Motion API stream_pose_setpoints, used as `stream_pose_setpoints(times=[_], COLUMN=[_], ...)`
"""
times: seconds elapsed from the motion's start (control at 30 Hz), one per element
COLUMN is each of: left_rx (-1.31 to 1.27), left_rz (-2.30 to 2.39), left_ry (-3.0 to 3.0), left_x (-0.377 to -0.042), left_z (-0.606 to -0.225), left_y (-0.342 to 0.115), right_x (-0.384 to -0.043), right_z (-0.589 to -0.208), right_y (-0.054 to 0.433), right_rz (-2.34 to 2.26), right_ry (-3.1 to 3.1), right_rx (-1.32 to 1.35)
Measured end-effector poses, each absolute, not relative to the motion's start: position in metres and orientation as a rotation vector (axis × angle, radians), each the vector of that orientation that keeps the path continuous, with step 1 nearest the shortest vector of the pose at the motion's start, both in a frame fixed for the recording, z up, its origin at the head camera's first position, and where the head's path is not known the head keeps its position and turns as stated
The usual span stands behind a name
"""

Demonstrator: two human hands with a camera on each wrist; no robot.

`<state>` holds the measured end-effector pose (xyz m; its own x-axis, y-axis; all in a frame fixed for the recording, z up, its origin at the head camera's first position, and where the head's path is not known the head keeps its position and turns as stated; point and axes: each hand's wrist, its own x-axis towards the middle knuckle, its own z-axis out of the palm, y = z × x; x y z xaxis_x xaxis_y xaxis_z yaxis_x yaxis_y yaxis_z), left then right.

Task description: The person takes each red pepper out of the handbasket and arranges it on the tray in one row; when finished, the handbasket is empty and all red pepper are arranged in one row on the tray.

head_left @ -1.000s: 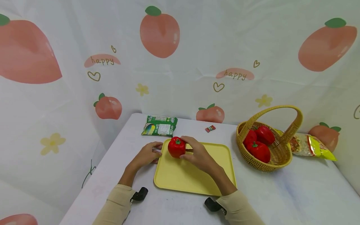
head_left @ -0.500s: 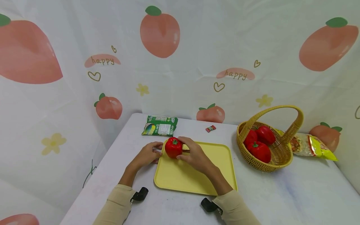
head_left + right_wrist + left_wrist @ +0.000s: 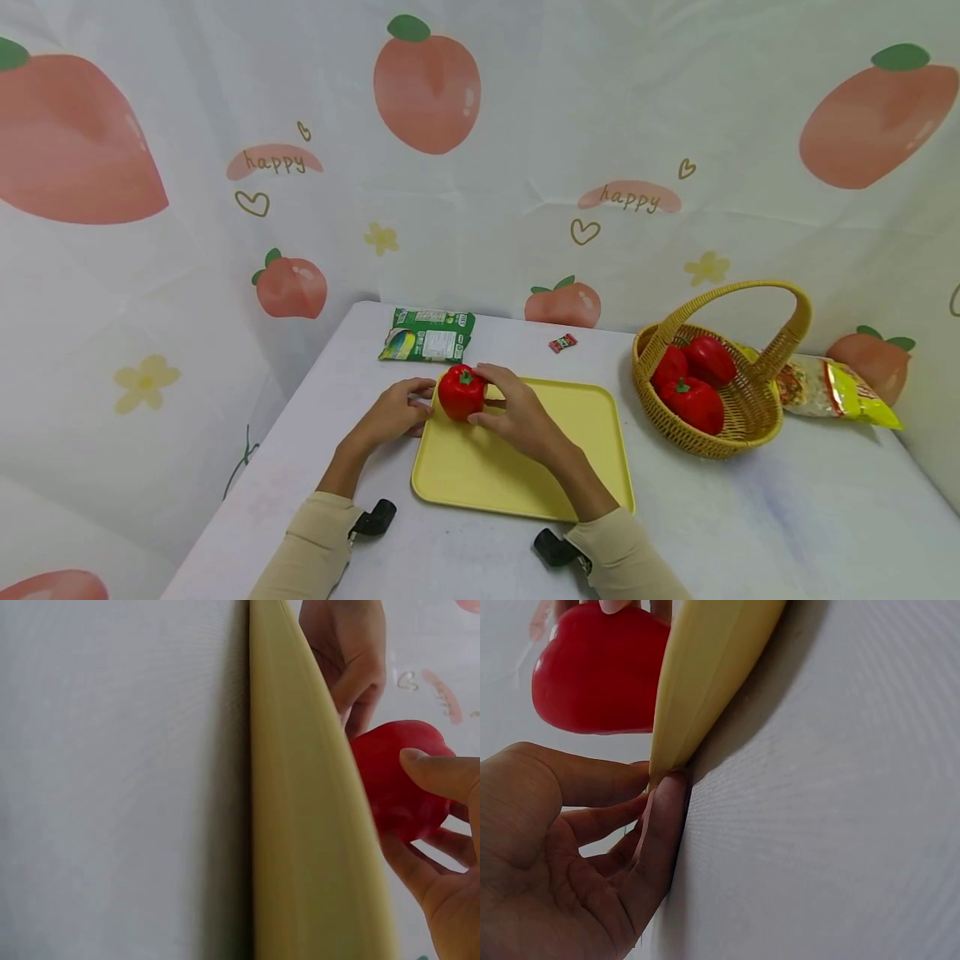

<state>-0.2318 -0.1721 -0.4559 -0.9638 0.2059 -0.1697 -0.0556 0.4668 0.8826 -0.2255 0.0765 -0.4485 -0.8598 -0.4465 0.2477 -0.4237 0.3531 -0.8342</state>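
Red bell pepper (image 3: 461,393): stem up, over far left corner of yellow tray (image 3: 517,487). Right hand (image 3: 519,421): partly closed, gripping pepper; right wrist view adds thumb on one side, fingers on other. Left hand (image 3: 570,840): fingertips nearly together; left wrist view details pinch on tray rim. Pepper base: hidden behind rim in both wrist views; tray contact cannot be told. Head view only: wicker basket (image 3: 684,442), three red peppers (image 3: 697,407) inside; green packet (image 3: 427,336) beyond tray.
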Motion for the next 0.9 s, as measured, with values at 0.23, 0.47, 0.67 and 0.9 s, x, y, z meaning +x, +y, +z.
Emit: stream_pose_setpoints(times=[0.23,0.47,0.67,0.9], left_rx=[0.114,0.105,0.124,0.128], left_rz=[1.489,1.492,1.489,1.493], left_ry=[2.476,2.482,2.487,2.489], left_x=[-0.2331,-0.2342,-0.2342,-0.2334], left_z=[-0.4566,-0.4578,-0.4588,-0.4584], left_y=[-0.1719,-0.1733,-0.1728,-0.1725], right_x=[-0.2253,-0.2239,-0.2233,-0.2215], right_z=[-0.4471,-0.4463,-0.447,-0.447], right_y=[0.0774,0.0771,0.0757,0.074], right_rz=[-1.583,-1.598,-1.598,-1.589], right_ry=[2.551,2.52,2.536,2.516], right_rx=[-0.836,-0.855,-0.873,-0.882])
